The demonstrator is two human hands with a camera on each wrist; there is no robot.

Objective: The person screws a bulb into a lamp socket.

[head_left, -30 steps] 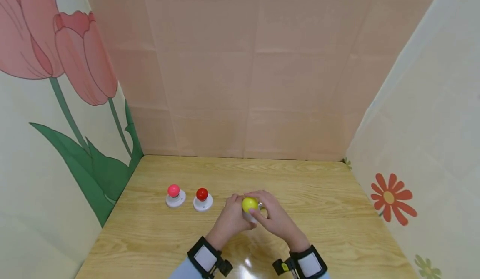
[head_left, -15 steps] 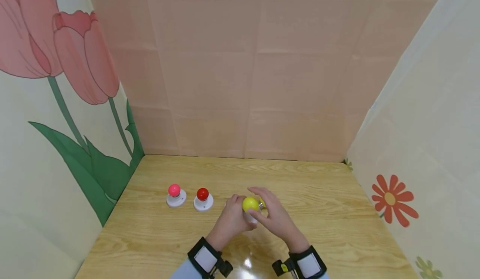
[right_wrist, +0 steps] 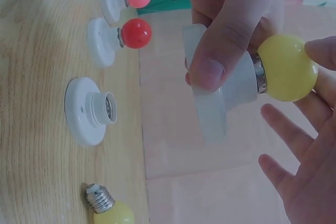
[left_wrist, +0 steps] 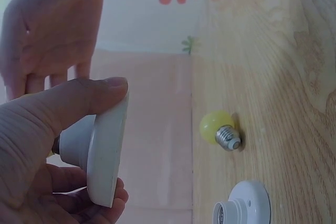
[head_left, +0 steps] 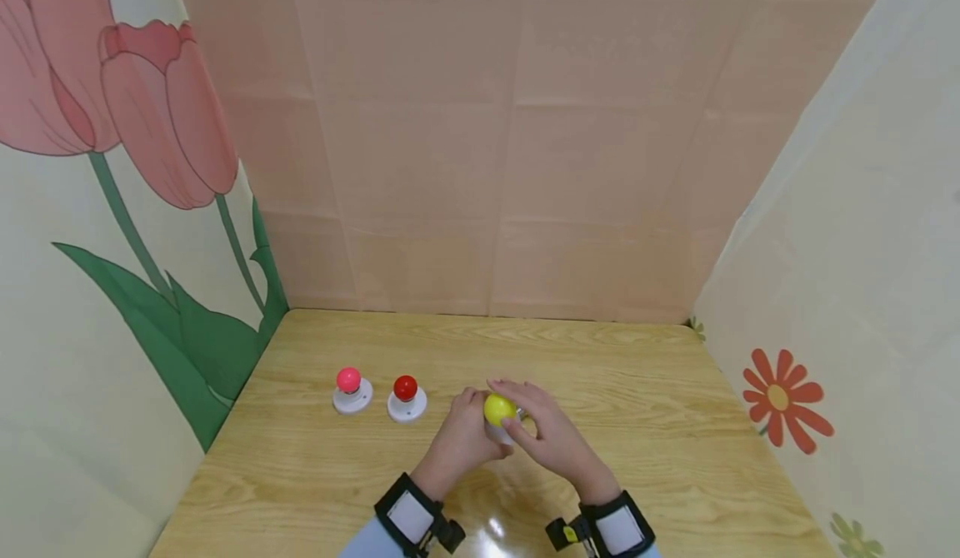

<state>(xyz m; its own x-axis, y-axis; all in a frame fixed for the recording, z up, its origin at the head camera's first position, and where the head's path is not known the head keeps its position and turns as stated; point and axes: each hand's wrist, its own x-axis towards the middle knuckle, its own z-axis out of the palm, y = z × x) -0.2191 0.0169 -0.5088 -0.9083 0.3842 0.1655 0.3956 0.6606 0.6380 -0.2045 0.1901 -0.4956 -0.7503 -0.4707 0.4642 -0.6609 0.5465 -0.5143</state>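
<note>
My left hand (head_left: 467, 431) grips a white lamp holder (right_wrist: 239, 85) by its round base, thumb across the base's underside. A yellow light bulb (right_wrist: 287, 68) sits in that holder, a strip of its metal cap showing at the holder's mouth. The fingers of my right hand (head_left: 553, 435) curl about the bulb, with the thumb and forefinger on opposite sides of the glass. Both hands are above the table. In the left wrist view the held bulb is mostly hidden behind the left hand and the holder.
Another yellow bulb (left_wrist: 214, 126) lies loose on the wooden table (head_left: 660, 391). Near it stands a white lamp holder with no bulb (right_wrist: 84, 109). To the left, two holders stand upright with a red bulb (head_left: 405, 388) and a pink bulb (head_left: 348, 380).
Half a second ago the right hand's fingers were spread wider from the yellow bulb; now they have drawn in around it again. The left hand and the holder have stayed about in place.
</note>
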